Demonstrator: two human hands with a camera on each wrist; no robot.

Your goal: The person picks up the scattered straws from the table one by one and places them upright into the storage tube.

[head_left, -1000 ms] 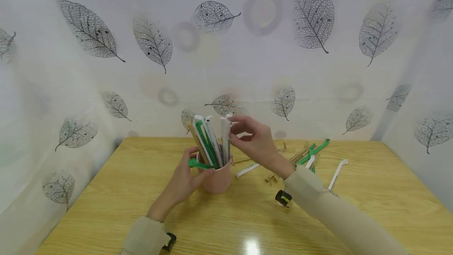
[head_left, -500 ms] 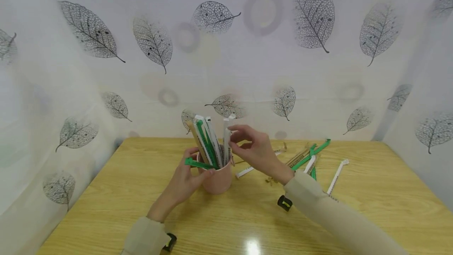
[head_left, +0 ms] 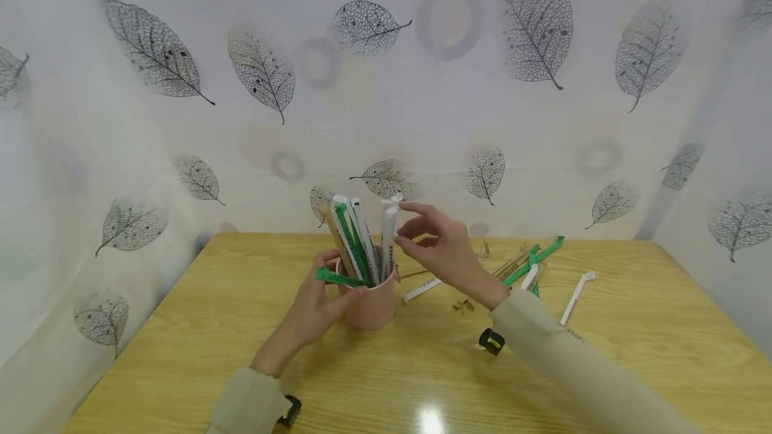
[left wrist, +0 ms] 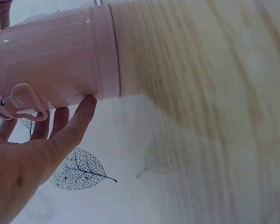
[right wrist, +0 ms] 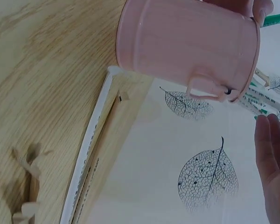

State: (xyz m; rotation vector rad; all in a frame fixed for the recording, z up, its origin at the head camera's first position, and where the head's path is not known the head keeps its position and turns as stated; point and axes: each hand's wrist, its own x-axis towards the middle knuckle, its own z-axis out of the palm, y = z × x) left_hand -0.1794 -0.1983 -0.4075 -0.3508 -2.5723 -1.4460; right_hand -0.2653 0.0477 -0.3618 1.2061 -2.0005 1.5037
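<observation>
A pink pail-like cup [head_left: 369, 310] stands on the wooden table, with small wire handles on its sides. It holds several slim wrapped straws: white ones, a brown one [head_left: 339, 241] and green ones [head_left: 350, 236]. My left hand [head_left: 316, 307] grips the cup from the left, thumb at the front of its rim. One bent green straw [head_left: 340, 278] sticks out over that hand. At the right side of the bunch, my right hand [head_left: 443, 243] has its fingertips close beside a white straw [head_left: 389, 240]. In the right wrist view its fingers [right wrist: 270, 149] look straight with nothing between them.
More wrapped straws lie loose to the right, including a green one [head_left: 547, 250], a single white one [head_left: 577, 299] and another white one [head_left: 421, 290]. Brown twisted scraps [right wrist: 28, 186] lie nearby. A leaf-printed cloth [head_left: 422, 119] hangs behind the table.
My right hand has drawn slightly right, away from the white straw it was touching, which stands in the cup. The bent green straw has shifted left. The left hand keeps its hold.
</observation>
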